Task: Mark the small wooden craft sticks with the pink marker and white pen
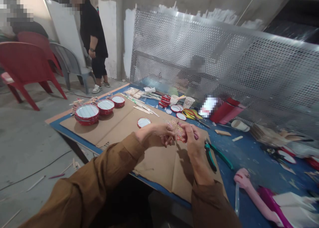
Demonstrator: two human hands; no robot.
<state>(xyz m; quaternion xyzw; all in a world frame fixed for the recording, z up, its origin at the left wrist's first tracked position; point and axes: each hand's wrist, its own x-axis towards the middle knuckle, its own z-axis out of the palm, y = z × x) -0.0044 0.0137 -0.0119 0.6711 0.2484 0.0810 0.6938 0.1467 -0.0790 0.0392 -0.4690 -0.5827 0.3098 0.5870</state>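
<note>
Above the cardboard sheet [159, 161], my two hands meet over a clear, colourfully patterned piece [171, 122] that looks like thin plastic. My left hand [159, 132] has its fingers bent close to that piece; what they pinch is too small to make out. My right hand [190, 135] is closed around a small purple object [196, 135], with coloured bits beside its fingers. Just behind my left wrist lies a round red-rimmed piece with a white face [144, 122]. Pliers with teal handles [211, 156] rest to the right of my right hand.
Stacks of red-rimmed discs [87, 114] stand on the left of the cardboard. Thin sticks [143, 105], paper cups [188, 102], scissors [191, 114] and a lit phone [208, 106] lie behind. A pink and purple item [256, 194] sits front right. A person [93, 32] stands beyond the table.
</note>
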